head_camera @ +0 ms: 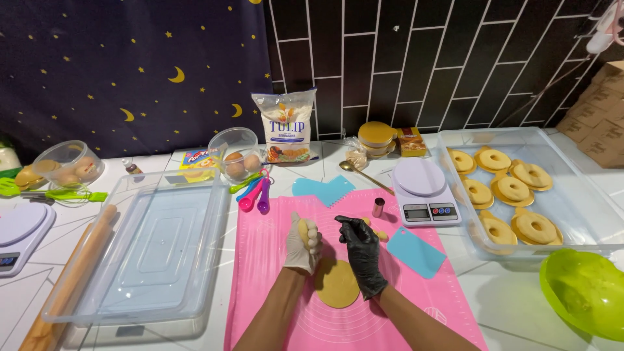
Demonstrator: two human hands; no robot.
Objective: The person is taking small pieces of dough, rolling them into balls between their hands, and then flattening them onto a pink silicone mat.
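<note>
Pink silicone mat (pixel 273 286) spread on the white table, flat dough disc (pixel 337 283) laid at its middle, right hand (pixel 364 252) in black glove pressed open beside it, left hand (pixel 303 244) in white glove clenched around a dough piece (pixel 303 227) just above.

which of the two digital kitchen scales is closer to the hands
The white round-topped digital scale just right of the pink silicone mat; the other scale sits at the far left edge.

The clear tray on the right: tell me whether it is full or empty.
Partly filled. The clear tray holds about eight ring-shaped dough pieces on its left half; its right half is bare.
</note>
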